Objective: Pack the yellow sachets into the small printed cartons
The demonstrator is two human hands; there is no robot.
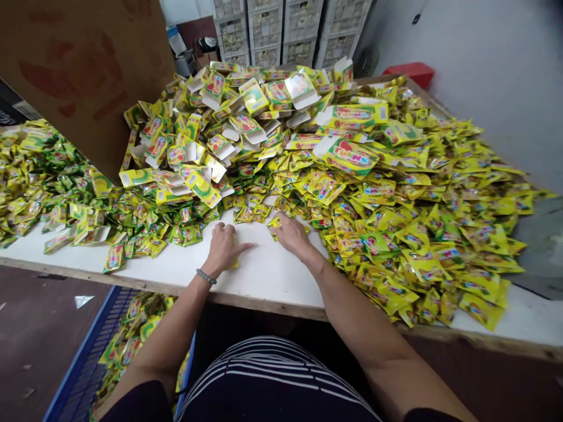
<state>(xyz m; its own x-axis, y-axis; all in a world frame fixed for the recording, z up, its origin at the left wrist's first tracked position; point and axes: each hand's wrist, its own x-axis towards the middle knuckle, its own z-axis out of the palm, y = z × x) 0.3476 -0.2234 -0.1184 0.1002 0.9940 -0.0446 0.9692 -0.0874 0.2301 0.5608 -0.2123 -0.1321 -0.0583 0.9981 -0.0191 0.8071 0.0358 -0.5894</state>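
My left hand (223, 249), with a bead bracelet at its wrist, is over the white tabletop (259, 275). Its fingers curl around something yellow, mostly hidden by the palm, that looks like a packet; the thumb sticks out to the right. A short way to the right, my right hand (291, 235) has its fingertips closed on a small yellow candy packet (274, 224). Just beyond both hands lie more small packets (250, 212), at the foot of a big heap. Flat yellow cartons (352, 155) with open white flaps lie on top of that heap.
Larger yellow sachets (422, 252) spread over the right side of the table. A tall brown cardboard box (88, 76) stands at the left. Below the table edge sits a blue crate (83, 357) with packets inside. Stacked white crates (266, 29) stand at the back.
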